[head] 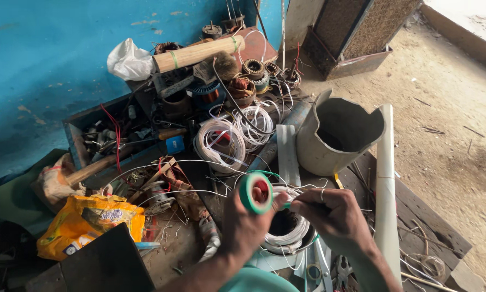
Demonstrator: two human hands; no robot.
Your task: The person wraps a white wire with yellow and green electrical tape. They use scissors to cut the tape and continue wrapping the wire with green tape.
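Observation:
My left hand (243, 224) grips a green roll of tape (255, 192) with a red core, held upright over the cluttered work area. My right hand (334, 213) pinches the tape's loose green end just right of the roll; a ring shows on one finger. Directly beneath both hands lies a motor winding with white wire coiled around it (286, 230). Thin white wires trail left from under the roll.
White wire coils (221, 141) lie behind the hands, beside a torn grey bucket (337, 135) and a white pipe (386, 184). A tool-filled box (118, 135), a hammer handle (91, 168), a yellow bag (89, 221) and pliers (340, 270) surround me. Blue wall at left.

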